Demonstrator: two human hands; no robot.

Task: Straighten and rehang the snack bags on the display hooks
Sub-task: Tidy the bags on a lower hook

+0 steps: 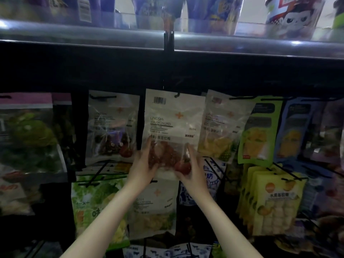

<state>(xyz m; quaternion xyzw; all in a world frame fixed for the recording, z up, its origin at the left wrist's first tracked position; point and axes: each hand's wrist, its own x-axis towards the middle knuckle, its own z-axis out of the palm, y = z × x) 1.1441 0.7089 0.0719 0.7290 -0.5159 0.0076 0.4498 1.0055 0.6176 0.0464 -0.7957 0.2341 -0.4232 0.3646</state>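
Both hands are working at the centre of the view, the left hand (143,169) gripping the lower left corner of the clear red-plum snack bag (174,125) and the right hand (191,169) gripping its lower right corner, fingers curled round the plastic from either side. Holding the bottom edge this way is probably letting the person steer the bag's header upward, where its hang hole is meeting the tip of a black display hook (178,94) at about twelve o'clock from the hands; whether the hole is fully seated on the hook cannot be told. The bag is sitting nearly upright, tilted a little, between a dark-fruit bag (111,125) at nine o'clock and a yellow pineapple bag (221,127) at three o'clock, both hanging from their own hooks. A pale bag (154,207) is hanging just below, at six o'clock, partly behind the forearms. At two o'clock a green-edged mango bag (258,131) is hanging askew. Above everything, at twelve o'clock, a grey shelf (93,36) is carrying blurred containers.
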